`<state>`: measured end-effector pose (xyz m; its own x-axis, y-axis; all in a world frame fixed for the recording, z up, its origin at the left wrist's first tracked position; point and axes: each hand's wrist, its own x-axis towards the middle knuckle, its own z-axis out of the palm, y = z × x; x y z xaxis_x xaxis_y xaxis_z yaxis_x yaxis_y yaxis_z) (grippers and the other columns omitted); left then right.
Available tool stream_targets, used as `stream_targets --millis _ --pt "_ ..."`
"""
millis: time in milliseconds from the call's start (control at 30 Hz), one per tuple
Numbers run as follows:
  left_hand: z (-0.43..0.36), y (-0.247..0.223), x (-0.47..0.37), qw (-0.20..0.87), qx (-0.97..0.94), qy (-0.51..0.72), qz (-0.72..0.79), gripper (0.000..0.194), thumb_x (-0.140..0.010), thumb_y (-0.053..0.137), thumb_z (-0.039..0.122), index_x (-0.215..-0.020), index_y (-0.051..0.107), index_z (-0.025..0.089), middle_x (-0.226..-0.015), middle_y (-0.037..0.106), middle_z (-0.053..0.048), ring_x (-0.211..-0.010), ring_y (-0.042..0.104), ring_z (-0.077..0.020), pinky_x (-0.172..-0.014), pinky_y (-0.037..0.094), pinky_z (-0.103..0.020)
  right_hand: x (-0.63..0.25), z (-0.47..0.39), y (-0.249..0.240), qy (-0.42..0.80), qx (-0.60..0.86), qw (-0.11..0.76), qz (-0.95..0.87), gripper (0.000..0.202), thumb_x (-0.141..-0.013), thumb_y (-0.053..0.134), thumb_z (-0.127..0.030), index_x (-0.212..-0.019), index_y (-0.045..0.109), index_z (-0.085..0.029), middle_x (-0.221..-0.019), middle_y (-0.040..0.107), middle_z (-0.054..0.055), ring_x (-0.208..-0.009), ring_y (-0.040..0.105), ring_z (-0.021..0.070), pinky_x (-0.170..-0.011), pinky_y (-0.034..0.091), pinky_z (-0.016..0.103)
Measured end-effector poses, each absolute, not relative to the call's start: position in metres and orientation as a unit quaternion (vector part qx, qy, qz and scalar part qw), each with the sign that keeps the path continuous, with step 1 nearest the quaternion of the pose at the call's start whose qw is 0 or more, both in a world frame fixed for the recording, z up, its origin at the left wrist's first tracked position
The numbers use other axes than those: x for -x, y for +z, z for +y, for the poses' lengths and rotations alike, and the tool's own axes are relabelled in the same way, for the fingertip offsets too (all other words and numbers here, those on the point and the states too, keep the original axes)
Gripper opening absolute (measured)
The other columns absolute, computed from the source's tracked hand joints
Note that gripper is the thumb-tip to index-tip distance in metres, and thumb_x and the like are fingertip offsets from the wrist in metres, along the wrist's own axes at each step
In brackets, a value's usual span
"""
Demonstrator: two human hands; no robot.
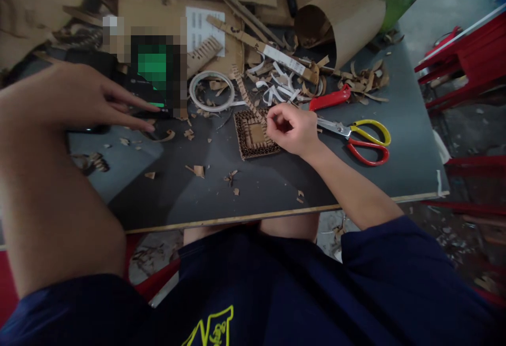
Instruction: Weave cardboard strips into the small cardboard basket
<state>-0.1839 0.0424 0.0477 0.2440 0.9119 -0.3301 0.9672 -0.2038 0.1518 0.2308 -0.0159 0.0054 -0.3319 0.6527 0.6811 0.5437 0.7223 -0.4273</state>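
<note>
A small square piece built of corrugated cardboard strips [242, 145] lies on the dark table, with a lighter recessed middle. My right hand [290, 129] is at its right side, fingers curled and pinched at the lower end of a narrow corrugated strip [245, 93], which runs up and left from the square. My left hand [106, 101] is over the left part of the table, beside a dark device with a green screen [152, 67], partly pixelated. Its index and middle fingers are stretched out, and nothing is seen in it.
Yellow-and-red scissors [348, 131] and a red-handled cutter [330, 98] lie right of my right hand. A tape roll [212, 91], white paper curls [276, 85], a cardboard tube [343, 19] and scraps spread behind. The table edge [237, 218] is near my lap.
</note>
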Motion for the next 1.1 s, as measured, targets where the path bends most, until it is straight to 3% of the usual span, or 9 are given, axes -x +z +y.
stream_targets --millis 67,200,400,567,833,1000,1100 --pt "0.04 0.053 0.169 0.128 -0.745 -0.148 0.638 0.092 -0.047 0.066 0.088 -0.117 0.076 0.03 -0.055 0.06 0.007 -0.062 0.063 -0.0174 -0.083 0.053 -0.041 -0.23 -0.017 0.006 0.061 0.359 0.449 -0.816 0.015 -0.089 0.056 -0.025 -0.078 0.065 -0.02 -0.055 0.055 -0.007 -0.047 0.049 0.005 -0.052 0.042 0.018" --pt "0.036 0.064 0.149 0.14 -0.714 -0.183 0.661 0.088 -0.049 0.064 0.085 -0.118 0.076 0.031 -0.064 0.065 0.005 -0.073 0.064 -0.0184 -0.085 0.048 -0.034 -0.23 -0.018 0.006 0.067 0.363 0.437 -0.82 0.017 -0.091 0.054 -0.026 -0.079 0.065 -0.02 -0.056 0.056 -0.006 -0.047 0.049 0.0055 -0.053 0.043 0.019" --pt "0.037 0.066 0.146 0.158 -0.695 -0.194 0.674 0.093 -0.044 0.065 0.086 -0.117 0.076 0.029 -0.063 0.064 0.005 -0.077 0.066 -0.0224 -0.091 0.047 -0.038 -0.231 -0.018 0.004 0.073 0.366 0.432 -0.821 0.017 -0.091 0.053 -0.027 -0.08 0.064 -0.02 -0.056 0.055 -0.006 -0.048 0.048 0.0055 -0.053 0.043 0.02" --pt "0.035 0.07 0.14 0.157 -0.704 -0.203 0.662 0.09 -0.048 0.058 0.086 -0.117 0.076 0.032 -0.068 0.068 0.004 -0.076 0.065 -0.0217 -0.086 0.046 -0.035 -0.231 -0.017 0.005 0.064 0.358 0.44 -0.821 0.017 -0.091 0.054 -0.026 -0.079 0.065 -0.019 -0.056 0.056 -0.006 -0.048 0.05 0.0055 -0.053 0.042 0.019" --pt "0.027 0.082 0.122 0.176 -0.675 -0.206 0.687 0.087 -0.044 0.059 0.079 -0.106 0.081 0.023 -0.053 0.06 0.002 -0.071 0.065 -0.027 -0.083 0.049 -0.041 -0.23 -0.018 0.007 0.065 0.374 0.438 -0.815 0.016 -0.088 0.055 -0.027 -0.077 0.065 -0.02 -0.054 0.056 -0.007 -0.048 0.051 0.006 -0.053 0.042 0.019" --pt "0.033 0.07 0.137 0.145 -0.694 -0.221 0.67 0.092 -0.048 0.054 0.089 -0.11 0.079 0.027 -0.056 0.063 0.002 -0.066 0.064 -0.0243 -0.08 0.05 -0.04 -0.231 -0.017 0.008 0.064 0.37 0.449 -0.811 0.015 -0.087 0.056 -0.024 -0.077 0.065 -0.019 -0.055 0.057 -0.007 -0.047 0.051 0.0051 -0.053 0.041 0.018" --pt "0.035 0.065 0.142 0.146 -0.689 -0.224 0.674 0.097 -0.042 0.056 0.093 -0.109 0.08 0.027 -0.058 0.062 0.002 -0.068 0.066 -0.0261 -0.082 0.051 -0.042 -0.231 -0.017 0.009 0.07 0.377 0.448 -0.808 0.015 -0.087 0.055 -0.024 -0.076 0.065 -0.019 -0.055 0.056 -0.007 -0.047 0.05 0.0051 -0.053 0.041 0.019"
